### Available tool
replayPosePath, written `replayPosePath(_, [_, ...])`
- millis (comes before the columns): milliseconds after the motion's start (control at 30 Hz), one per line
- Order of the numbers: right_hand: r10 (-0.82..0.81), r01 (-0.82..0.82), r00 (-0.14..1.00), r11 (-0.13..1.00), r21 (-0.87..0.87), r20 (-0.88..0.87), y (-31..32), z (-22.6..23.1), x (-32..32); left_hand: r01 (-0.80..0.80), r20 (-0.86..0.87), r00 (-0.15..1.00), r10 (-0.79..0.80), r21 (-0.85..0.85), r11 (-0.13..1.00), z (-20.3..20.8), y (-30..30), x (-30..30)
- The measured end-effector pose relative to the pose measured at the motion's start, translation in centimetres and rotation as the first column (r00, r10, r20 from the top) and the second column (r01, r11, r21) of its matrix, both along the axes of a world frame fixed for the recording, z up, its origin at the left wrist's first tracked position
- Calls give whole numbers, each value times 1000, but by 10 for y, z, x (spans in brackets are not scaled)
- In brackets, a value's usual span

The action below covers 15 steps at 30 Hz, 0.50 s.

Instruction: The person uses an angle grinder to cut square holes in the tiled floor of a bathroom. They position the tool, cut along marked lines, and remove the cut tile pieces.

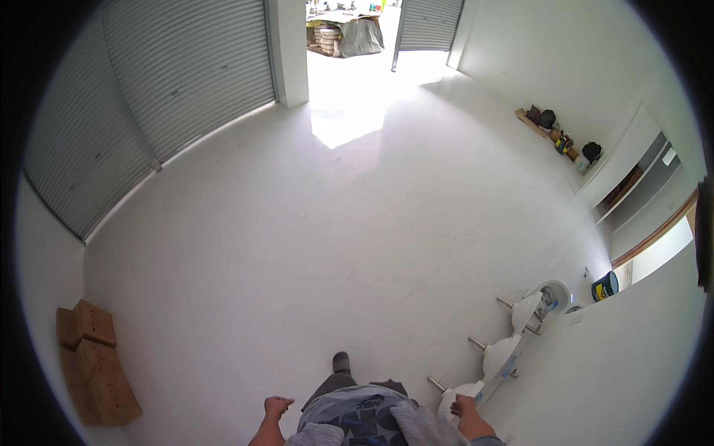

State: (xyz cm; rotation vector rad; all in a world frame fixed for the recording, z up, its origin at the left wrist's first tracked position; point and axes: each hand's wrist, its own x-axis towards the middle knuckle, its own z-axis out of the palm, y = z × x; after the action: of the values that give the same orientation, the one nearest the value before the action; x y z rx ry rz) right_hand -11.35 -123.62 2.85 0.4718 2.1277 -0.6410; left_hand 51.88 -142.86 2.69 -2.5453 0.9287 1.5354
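Observation:
My left hand [277, 406] hangs at my left side, its fingers curled in with nothing seen in them. On the other side my right hand [464, 406] is loosely closed, and I see no object in it. Closest to that hand in the picture is a white basin [454, 394] with a metal pipe sticking out; the hand overlaps its edge, and I cannot tell whether they touch. Beyond it, a second basin [497, 358] and a third one [525, 315] stand in a row along the right wall. One dark shoe [341, 363] shows in front of me.
Brown cardboard boxes [104, 364] are stacked at the left wall. A dark bucket [605, 286] stands past the basins. Bags [547, 119] and containers line the far right wall. Grey roller shutters [186, 59] close the left side; covered sacks [361, 37] sit outside the open doorway.

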Motion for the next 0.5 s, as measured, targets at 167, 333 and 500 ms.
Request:
replayPosePath(167, [371,-362,891,929,-82,261,-133,2,21,64,-444,866,-232,-361,930,122,-275,-80])
replayPosePath(333, [153,-137,955,988,-76,255,-300,-21,-15,112,-643,341,-686,-697,709,312,-503,-163])
replayPosePath(500, [482,-483,857,875,-44,183,-513,-39,-97,151,-427,-319,-846,-904,399,446,-676,-235])
